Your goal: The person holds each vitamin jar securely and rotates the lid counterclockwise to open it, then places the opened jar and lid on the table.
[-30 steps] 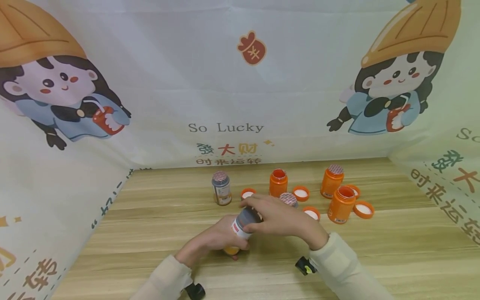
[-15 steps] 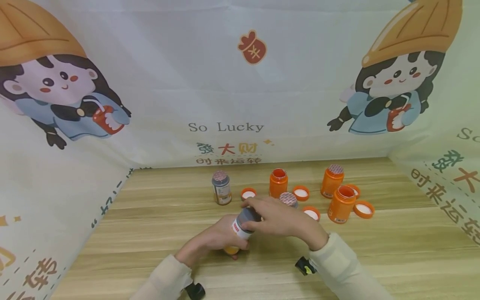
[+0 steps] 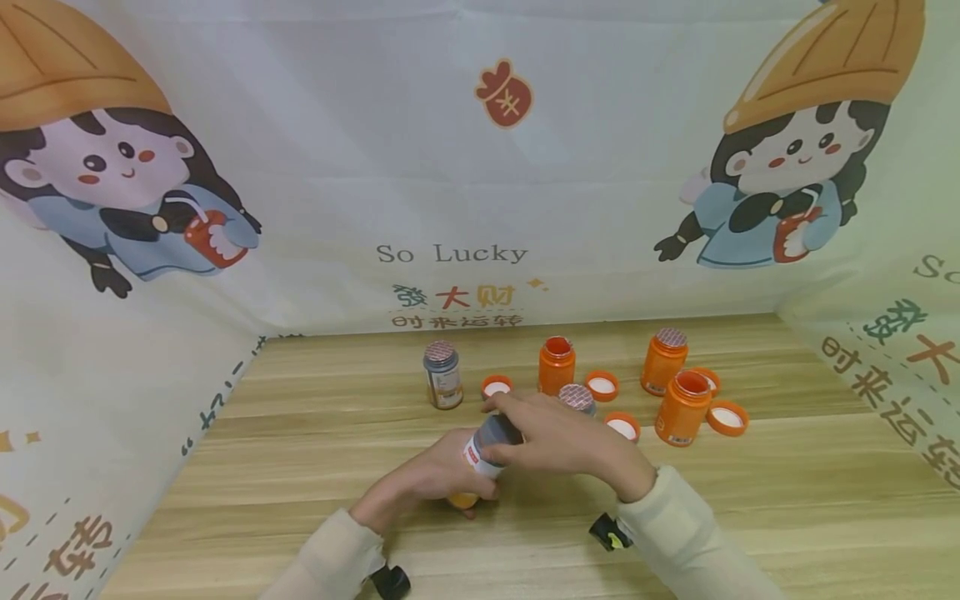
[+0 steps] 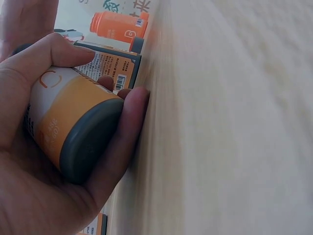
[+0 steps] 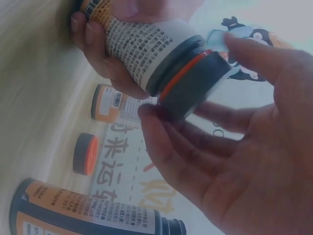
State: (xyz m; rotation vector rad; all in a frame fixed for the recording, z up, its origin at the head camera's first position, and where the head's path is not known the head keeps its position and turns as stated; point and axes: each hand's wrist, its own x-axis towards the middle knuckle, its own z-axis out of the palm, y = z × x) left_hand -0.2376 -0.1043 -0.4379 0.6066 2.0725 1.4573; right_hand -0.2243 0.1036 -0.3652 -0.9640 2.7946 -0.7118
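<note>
My left hand (image 3: 442, 468) wraps round a grey bottle (image 4: 80, 115) with a white and orange label, tilted above the wooden table. Its grey base faces the left wrist camera. At the other end, my right hand (image 3: 558, 435) pinches a dark grey cap (image 5: 198, 85) between thumb and fingers. An orange inner rim shows at the cap's edge, beside the bottle's neck, and the cap sits aslant there. The head view hides most of the cap behind the right hand.
Behind the hands stand a sealed grey bottle (image 3: 444, 383), another grey bottle (image 3: 577, 400) partly hidden, a sealed orange bottle (image 3: 664, 367), and two uncapped orange bottles (image 3: 557, 371). Several loose caps (image 3: 727, 418) lie among them. A printed white cloth (image 3: 337, 208) surrounds the table.
</note>
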